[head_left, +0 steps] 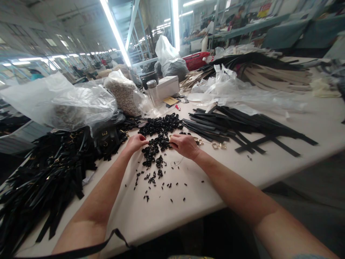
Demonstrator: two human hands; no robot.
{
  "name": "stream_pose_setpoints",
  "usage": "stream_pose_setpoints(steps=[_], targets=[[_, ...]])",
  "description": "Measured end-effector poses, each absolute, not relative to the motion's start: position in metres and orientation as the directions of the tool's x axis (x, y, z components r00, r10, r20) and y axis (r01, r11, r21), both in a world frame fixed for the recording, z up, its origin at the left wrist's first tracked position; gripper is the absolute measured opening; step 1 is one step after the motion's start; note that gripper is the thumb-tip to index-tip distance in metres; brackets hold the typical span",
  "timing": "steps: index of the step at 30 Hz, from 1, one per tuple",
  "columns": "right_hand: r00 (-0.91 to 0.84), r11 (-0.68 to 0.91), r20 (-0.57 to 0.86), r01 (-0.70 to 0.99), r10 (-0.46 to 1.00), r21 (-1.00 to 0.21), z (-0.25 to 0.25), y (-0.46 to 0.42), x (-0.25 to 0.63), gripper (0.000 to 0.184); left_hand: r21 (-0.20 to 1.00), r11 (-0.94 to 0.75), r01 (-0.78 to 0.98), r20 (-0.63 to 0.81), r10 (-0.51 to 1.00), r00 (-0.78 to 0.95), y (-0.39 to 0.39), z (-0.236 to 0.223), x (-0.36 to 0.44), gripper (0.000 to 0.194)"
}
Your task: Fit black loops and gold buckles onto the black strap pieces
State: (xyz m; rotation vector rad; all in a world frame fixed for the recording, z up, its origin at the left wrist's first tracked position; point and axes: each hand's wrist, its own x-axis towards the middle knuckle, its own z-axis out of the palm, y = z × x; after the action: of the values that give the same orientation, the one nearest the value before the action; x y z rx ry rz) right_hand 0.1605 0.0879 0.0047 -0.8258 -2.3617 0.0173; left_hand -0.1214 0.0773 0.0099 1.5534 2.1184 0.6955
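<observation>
My left hand is closed in a pinch at the left edge of a heap of small black loops. Whatever sits between its fingertips is too small to name. Across the heap, my right hand has its fingers curled together; a bit of gold and something black show at the fingertips, but I cannot make out what they hold. Gold buckles lie just right of that hand. Tiny black pieces are scattered on the table nearer to me.
Black straps with gold buckles are piled at left, and flat black strips lie at right. Behind stand clear plastic bags, a glass bottle, a white box and a red lighter. People work far back.
</observation>
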Motion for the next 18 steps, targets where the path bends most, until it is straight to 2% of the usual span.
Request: stream_pose_setpoints(steps=[5, 9, 14, 18], targets=[[-0.598, 0.79, 0.555, 0.58, 0.579, -0.199, 0.009, 0.088, 0.163, 0.02, 0.402, 0.26, 0.878, 0.077, 0.946, -0.315, 0.081, 0.021, -0.13, 0.006], [-0.589, 0.779, 0.564, 0.604, 0.578, -0.168, 0.012, 0.088, 0.165, 0.024, 0.364, 0.2, 0.91, 0.081, 0.966, -0.244, 0.087, 0.023, -0.125, 0.006], [-0.586, 0.766, 0.564, 0.627, 0.582, -0.139, 0.013, 0.088, 0.165, 0.027, 0.34, 0.007, 0.94, 0.065, 0.997, -0.031, 0.092, 0.021, -0.105, 0.016], [-0.592, 0.767, 0.555, 0.626, 0.584, -0.14, 0.012, 0.088, 0.164, 0.025, 0.233, -0.176, 0.957, 0.042, 0.984, 0.17, 0.095, 0.019, -0.095, 0.021]])
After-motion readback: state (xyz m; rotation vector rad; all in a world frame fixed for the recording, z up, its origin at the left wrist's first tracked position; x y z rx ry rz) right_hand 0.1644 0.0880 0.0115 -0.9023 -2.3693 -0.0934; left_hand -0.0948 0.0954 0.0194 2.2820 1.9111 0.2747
